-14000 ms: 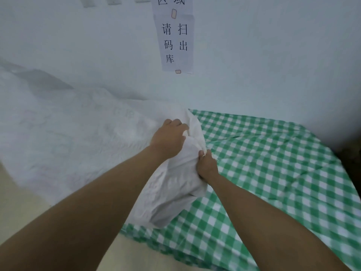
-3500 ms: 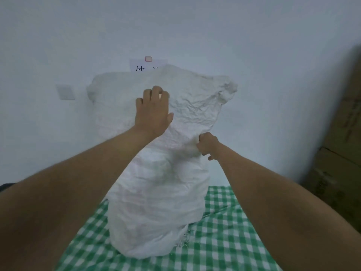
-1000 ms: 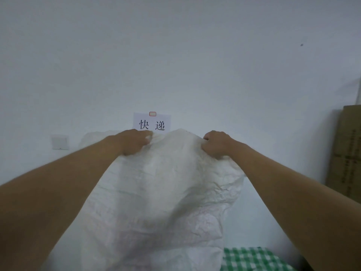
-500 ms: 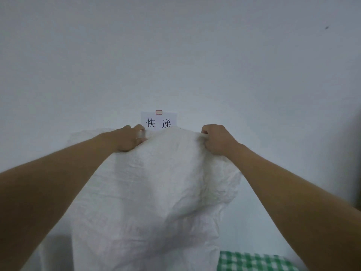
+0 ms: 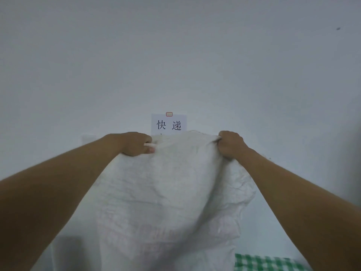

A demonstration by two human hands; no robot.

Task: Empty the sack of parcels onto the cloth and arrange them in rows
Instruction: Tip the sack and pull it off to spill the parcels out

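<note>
A large white woven sack hangs upright in front of me, held high by its upper edge. My left hand grips that edge on the left, fingers curled into the fabric. My right hand grips a bunched fold of the edge on the right. A small patch of the green-and-white checked cloth shows at the bottom right, below the sack. No parcels are visible; the sack's lower end lies below the frame.
A plain white wall fills the view behind the sack. A paper sign with black characters is stuck on the wall just above the sack's top edge. A white wall plate sits left of my left forearm.
Since 3.5 seconds ago both hands have moved up to the sack's top edge and lifted it. Over the last second the grip has barely changed; the view shifted slightly.
</note>
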